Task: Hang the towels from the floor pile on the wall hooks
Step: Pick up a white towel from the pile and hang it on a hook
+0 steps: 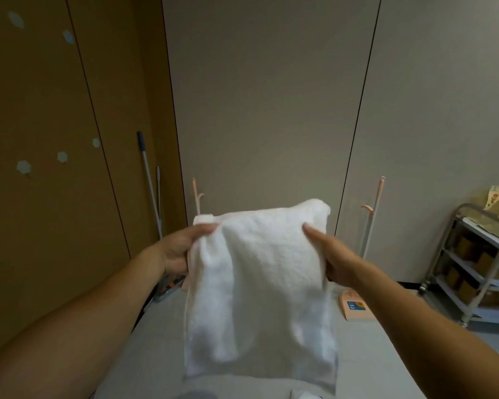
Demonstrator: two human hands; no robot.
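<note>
White towel (260, 283) hangs between hands; left hand (179, 249) pinches top left corner, right hand (333, 254) grips right edge.

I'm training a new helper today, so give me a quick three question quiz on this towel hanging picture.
1. True or false: the white towel is held by both hands.
2. Which pink hook is nearer the metal cart: A, hook by the left hand, or B, hook by the right hand?
3. What leans in the corner, left of the towel?

Key: 1 true. 2 B. 3 a mop handle.
</note>
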